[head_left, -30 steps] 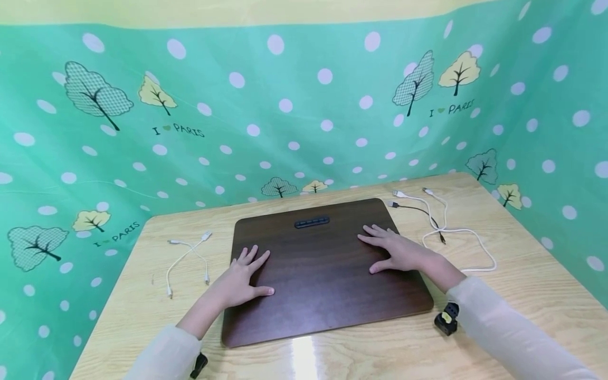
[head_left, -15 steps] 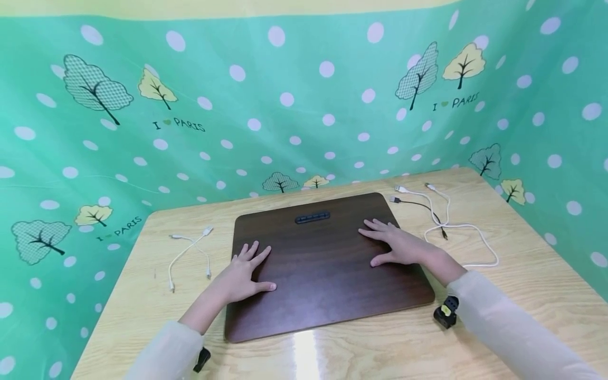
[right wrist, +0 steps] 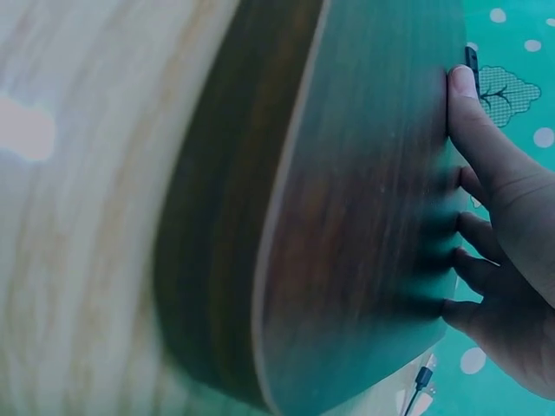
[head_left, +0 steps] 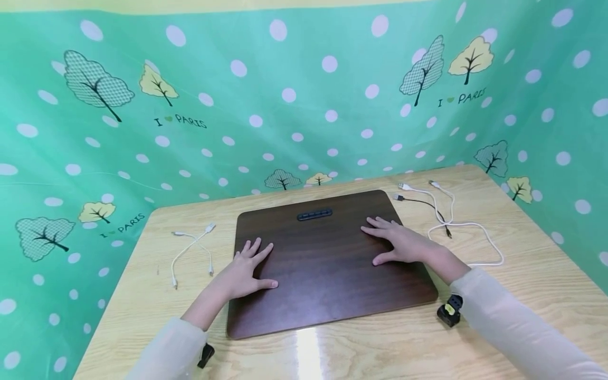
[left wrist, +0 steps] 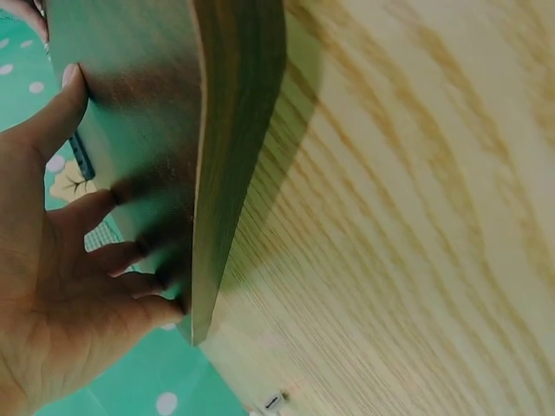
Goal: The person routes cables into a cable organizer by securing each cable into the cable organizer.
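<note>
A dark brown wooden board (head_left: 323, 258) with rounded corners lies on the light wood table (head_left: 361, 338). A dark slotted strip (head_left: 314, 214) sits near its far edge. My left hand (head_left: 239, 277) rests on the board's left side, fingers spread and straight. On the right side, my right hand (head_left: 401, 245) touches the top in the same spread way. In the left wrist view, the fingertips of the left hand (left wrist: 52, 286) meet the board's surface beside its edge. The right wrist view has the right hand (right wrist: 512, 225) with fingertips on the board. Neither hand grips anything.
Left of the board lies a white multi-ended cable (head_left: 209, 228). Right of it are a longer white cable (head_left: 404, 186) and a short black cable (head_left: 398, 197), crossing each other. Green dotted cloth (head_left: 266, 121) with printed trees hangs behind the table and along its sides.
The head view has shifted slightly, so the whole scene sits a little higher and further right. Both hands stay in place on the board.
</note>
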Action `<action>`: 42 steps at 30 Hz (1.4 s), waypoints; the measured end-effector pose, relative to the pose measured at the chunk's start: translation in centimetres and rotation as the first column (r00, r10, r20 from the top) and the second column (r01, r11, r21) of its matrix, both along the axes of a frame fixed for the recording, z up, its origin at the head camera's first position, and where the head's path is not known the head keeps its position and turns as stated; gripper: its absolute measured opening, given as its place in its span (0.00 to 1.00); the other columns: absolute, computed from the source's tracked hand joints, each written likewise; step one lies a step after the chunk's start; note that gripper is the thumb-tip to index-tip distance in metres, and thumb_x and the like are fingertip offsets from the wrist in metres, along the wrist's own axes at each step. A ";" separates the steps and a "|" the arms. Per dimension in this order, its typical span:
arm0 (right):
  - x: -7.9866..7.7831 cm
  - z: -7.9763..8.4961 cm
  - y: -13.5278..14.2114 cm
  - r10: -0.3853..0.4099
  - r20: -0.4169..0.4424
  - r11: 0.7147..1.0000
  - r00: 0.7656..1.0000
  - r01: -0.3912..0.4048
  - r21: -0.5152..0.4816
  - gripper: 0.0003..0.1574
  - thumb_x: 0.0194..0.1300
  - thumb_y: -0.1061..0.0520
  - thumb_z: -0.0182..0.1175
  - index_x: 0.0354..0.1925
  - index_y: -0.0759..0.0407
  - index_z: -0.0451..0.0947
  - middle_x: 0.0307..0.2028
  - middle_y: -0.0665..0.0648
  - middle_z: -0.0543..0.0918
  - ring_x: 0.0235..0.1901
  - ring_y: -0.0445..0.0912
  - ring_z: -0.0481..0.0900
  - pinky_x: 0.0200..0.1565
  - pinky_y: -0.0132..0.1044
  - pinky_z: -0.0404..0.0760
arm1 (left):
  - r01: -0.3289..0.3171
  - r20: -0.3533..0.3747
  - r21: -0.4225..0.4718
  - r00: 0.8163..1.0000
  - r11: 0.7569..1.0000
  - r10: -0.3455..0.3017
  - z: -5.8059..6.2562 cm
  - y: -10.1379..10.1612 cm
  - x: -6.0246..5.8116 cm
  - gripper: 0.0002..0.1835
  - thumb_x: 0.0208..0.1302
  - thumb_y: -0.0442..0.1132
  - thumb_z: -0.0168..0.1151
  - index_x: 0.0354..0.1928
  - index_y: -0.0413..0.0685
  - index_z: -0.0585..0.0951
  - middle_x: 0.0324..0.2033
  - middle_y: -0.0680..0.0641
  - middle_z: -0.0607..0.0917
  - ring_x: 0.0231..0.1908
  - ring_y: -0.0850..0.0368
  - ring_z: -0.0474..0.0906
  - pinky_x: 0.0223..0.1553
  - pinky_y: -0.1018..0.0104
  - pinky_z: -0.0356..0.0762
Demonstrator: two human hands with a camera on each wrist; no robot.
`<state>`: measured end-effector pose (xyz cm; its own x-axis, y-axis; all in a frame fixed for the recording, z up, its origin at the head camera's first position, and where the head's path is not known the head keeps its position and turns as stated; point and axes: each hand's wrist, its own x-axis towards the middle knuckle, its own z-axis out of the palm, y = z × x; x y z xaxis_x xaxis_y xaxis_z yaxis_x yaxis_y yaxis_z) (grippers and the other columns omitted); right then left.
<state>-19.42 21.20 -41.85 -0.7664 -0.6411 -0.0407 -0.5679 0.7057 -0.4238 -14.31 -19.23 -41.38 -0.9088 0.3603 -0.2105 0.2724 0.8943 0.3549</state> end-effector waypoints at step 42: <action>0.7 -0.1 -0.2 -0.061 0.007 0.998 0.998 0.061 -0.024 0.52 0.52 0.42 0.70 0.69 0.60 0.64 0.72 0.69 0.58 0.71 0.70 0.52 0.67 0.69 0.58 | 0.004 -0.123 0.061 0.992 0.998 0.003 -0.6 -1.2 0.5 0.45 0.56 0.62 0.64 0.71 0.46 0.63 0.72 0.35 0.59 0.73 0.32 0.50 0.69 0.34 0.56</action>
<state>-18.77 21.02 -41.91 -0.8039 -0.5940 -0.0309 -0.5211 0.7284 -0.4448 -13.83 -20.39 -42.00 -0.9262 0.3695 -0.0747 0.3178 0.8719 0.3724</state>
